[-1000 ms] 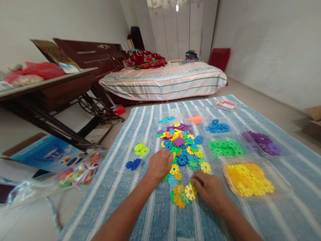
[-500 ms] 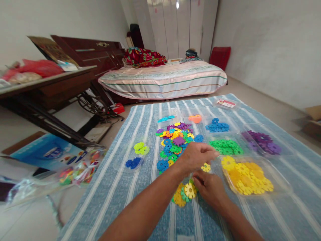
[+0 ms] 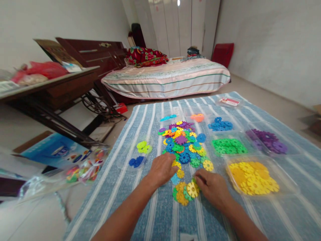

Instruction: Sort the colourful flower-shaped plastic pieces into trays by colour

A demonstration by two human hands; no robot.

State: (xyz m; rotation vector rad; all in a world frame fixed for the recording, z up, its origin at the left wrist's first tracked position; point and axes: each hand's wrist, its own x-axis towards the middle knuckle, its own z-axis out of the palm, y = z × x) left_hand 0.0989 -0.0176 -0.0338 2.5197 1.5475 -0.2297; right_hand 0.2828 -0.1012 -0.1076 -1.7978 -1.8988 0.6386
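My left hand [image 3: 163, 169] is at the left side of a loose pile of flower-shaped plastic discs [image 3: 185, 158]. Its thumb and index finger are apart, beside a yellow disc [image 3: 177, 164]. My right hand [image 3: 212, 184] rests on the cloth with fingers curled into a pinch; what they hold is hidden. Touching or close to its fingertips is a small cluster of yellow and green discs [image 3: 193, 189]. A single yellow disc [image 3: 208, 165] lies just above that hand. On the right, a clear tray [image 3: 286, 182] holds yellow discs [image 3: 254, 179].
Other clear trays hold green discs [image 3: 229, 146], purple discs [image 3: 268, 140], blue discs [image 3: 220, 124], orange discs [image 3: 197, 117] and light blue discs [image 3: 168, 117]. Left, another tray has lime discs [image 3: 144, 147] and dark blue discs [image 3: 136, 162]. A bed [image 3: 165, 80] stands beyond the striped cloth [image 3: 140, 124].
My left hand has swung left, from beside the green and yellow trays to the pile's left side. A yellow disc above the yellow tray's near corner has dropped in. My right hand stays put.
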